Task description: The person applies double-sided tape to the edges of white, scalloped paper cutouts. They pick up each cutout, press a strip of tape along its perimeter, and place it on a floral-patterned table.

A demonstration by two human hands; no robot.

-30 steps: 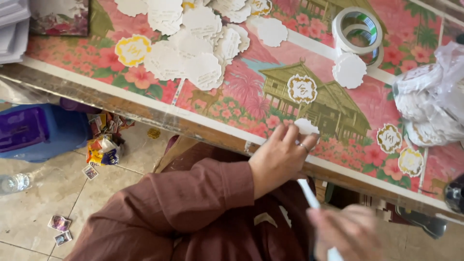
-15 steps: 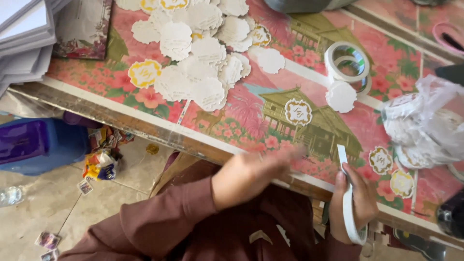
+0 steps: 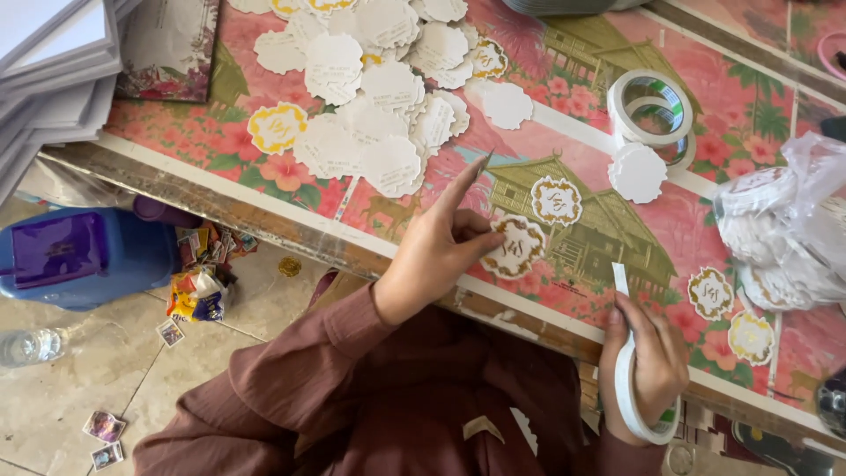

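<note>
My left hand [image 3: 448, 243] pinches a scalloped round paper cutout [image 3: 516, 248] with a gold emblem, pressing it on the pink flowered tabletop [image 3: 573, 132] near its front edge. The index finger points up and away. My right hand [image 3: 650, 360] grips a roll of white tape [image 3: 636, 407] below the table edge, with a short strip of tape [image 3: 621, 279] sticking up from it. A heap of white scalloped cutouts [image 3: 370, 97] lies behind my left hand.
Another tape roll [image 3: 652, 107] and a single white cutout [image 3: 637, 173] lie at the back right. A clear plastic bag [image 3: 789, 229] of cutouts sits far right. Grey boards [image 3: 53, 70] are stacked at left. A blue box [image 3: 79, 256] and wrappers lie on the tiled floor.
My left hand has moved up onto the table and taken hold of a gold-emblem cutout. My right hand still holds the tape roll and has shifted slightly right.
</note>
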